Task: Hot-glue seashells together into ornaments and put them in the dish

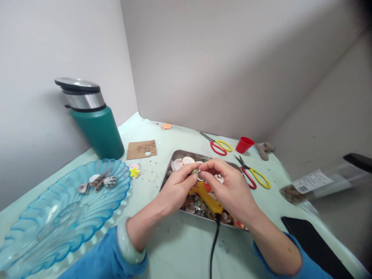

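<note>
Both hands meet over the metal tray (pixel 179 154), and between their fingertips sits a small shell piece (pixel 195 171): roundish, pale with a greenish-grey sheen (too small to make out more). The left hand (pixel 174 190) has its grip pinched on the piece from the left with thumb and forefinger. The right hand (pixel 229 186) closes its grip on it from the right. Beneath them a yellow glue gun (pixel 207 197) lies across the tray among mixed shells (pixel 186 161), its black cord (pixel 214 244) trailing over the near tabletop (pixel 180 248). A blue glass dish (pixel 58 224) sits well to the left.
</note>
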Available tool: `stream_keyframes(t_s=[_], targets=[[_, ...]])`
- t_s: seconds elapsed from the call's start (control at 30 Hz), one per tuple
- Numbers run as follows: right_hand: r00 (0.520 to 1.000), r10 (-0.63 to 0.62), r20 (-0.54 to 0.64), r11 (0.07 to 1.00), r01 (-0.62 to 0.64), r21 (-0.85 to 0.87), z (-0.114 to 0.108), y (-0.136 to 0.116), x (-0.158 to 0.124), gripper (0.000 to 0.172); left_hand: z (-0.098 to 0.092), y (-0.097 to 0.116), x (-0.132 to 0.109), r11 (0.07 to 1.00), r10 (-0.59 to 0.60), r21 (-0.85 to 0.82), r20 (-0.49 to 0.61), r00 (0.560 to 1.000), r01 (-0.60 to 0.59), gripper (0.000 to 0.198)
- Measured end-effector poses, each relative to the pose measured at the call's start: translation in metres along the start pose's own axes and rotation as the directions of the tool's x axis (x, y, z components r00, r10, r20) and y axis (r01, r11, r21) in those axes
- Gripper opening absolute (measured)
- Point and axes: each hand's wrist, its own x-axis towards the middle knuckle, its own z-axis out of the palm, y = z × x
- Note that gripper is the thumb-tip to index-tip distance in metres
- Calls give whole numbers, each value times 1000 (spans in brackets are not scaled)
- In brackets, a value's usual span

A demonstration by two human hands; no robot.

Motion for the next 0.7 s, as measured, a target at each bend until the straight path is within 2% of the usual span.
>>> stream_keyframes(t_s=[0.17, 0.37, 0.5, 0.6, 0.7], targets=[[1000, 16, 6, 1000, -16, 2, 0, 2, 0, 9, 1, 1, 1, 1000, 1, 24, 26, 1000, -2, 34], [1000, 15, 22, 999, -16, 42, -4, 2, 2, 11, 0, -8, 3, 992, 116, 55, 38, 993, -118, 37], [999, 22, 34, 999, -24, 47, -6, 1, 1, 11, -1, -17, 5, 979, 165, 123, -27, 986, -160, 40], [998, 35, 45, 998, -37, 46, -5, 2, 2, 7, 0, -18, 5, 963, 183, 213, -78, 980, -163, 36], [994, 88, 68, 990, -95, 100, -4, 4, 4, 7, 1, -17, 6, 946, 214, 268, -89, 973, -183, 33]])
